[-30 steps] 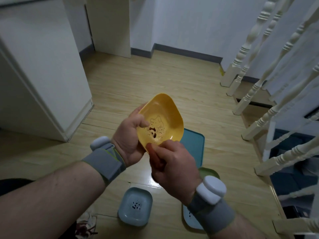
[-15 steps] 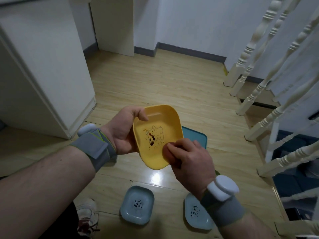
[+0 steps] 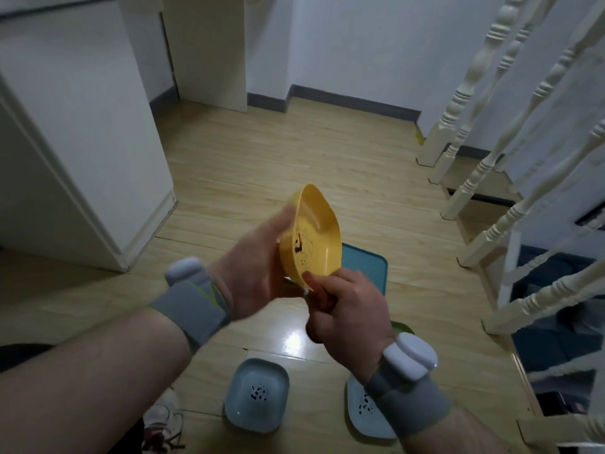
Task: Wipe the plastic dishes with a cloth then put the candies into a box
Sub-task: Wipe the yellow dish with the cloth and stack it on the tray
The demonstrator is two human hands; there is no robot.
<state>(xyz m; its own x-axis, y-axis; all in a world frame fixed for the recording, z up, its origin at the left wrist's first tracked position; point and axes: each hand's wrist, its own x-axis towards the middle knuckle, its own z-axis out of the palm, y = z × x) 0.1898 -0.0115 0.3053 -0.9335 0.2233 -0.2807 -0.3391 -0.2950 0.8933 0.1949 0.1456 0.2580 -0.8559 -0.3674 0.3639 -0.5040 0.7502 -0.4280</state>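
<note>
The right hand (image 3: 347, 309) pinches the near, lower edge of the yellow dish (image 3: 311, 237) between thumb and curled fingers; I cannot make out a cloth in it, though something dark shows inside the fist. The left hand (image 3: 258, 263) cups the dish from behind with fingers fairly straight against its back, blurred with motion. A moment ago the dish faced up towards the person with its printed picture showing; now it is turned almost on edge, hollow facing right. To my eye that means the wipe is passing from the inside to the rim or the back, so this dish is nearly finished. On the wooden floor (image 3: 229, 178) below wait a pale blue dish (image 3: 257, 394), a second pale blue dish (image 3: 363, 411) under the right wrist, a teal tray (image 3: 366, 267) and a sliver of green dish (image 3: 402, 328). No candies or box are in sight.
</note>
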